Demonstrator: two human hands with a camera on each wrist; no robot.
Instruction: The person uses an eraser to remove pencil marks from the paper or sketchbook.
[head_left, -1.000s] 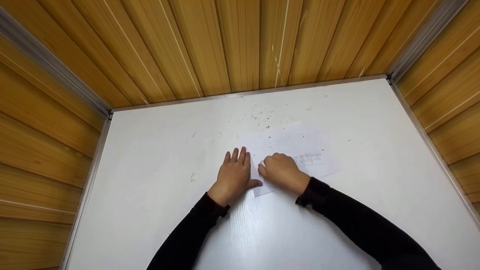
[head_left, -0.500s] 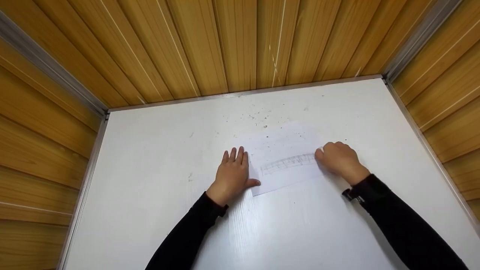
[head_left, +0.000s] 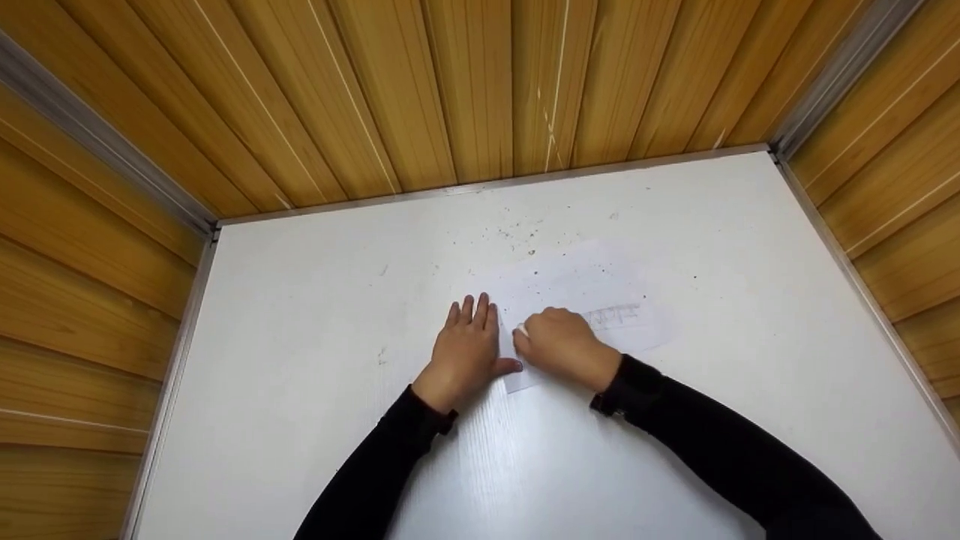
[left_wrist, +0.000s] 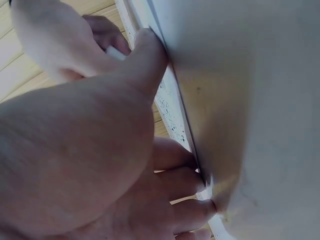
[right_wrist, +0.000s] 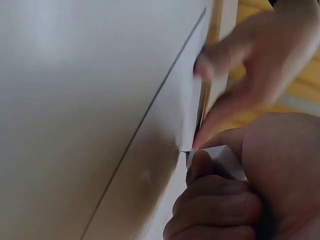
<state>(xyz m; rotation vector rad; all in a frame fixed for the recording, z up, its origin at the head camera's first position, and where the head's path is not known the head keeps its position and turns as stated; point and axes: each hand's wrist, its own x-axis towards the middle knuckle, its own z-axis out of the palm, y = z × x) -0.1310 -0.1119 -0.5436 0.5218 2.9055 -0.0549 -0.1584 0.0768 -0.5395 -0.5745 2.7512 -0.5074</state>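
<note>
A sheet of white paper [head_left: 622,270] lies on the white table, with a band of grey pencil marks [head_left: 616,315] across it. My left hand [head_left: 463,351] rests flat at the paper's left edge, fingers straight and thumb out over the sheet. Curled fingers of my right hand [head_left: 561,341] grip a white block eraser [right_wrist: 227,161] at the left end of the pencil band. That hand hides part of the marks. In the left wrist view, a bit of the eraser [left_wrist: 116,53] shows beyond the left thumb.
Dark crumbs [head_left: 532,253] are scattered over the paper and the table [head_left: 315,300] behind it. Wood-patterned panels [head_left: 480,90] wall the table at the back and both sides, with metal strips [head_left: 847,75] at the corners.
My right hand with the eraser swept right along the pencil band, then came back to its left end beside my left hand. The left hand stayed in place.
</note>
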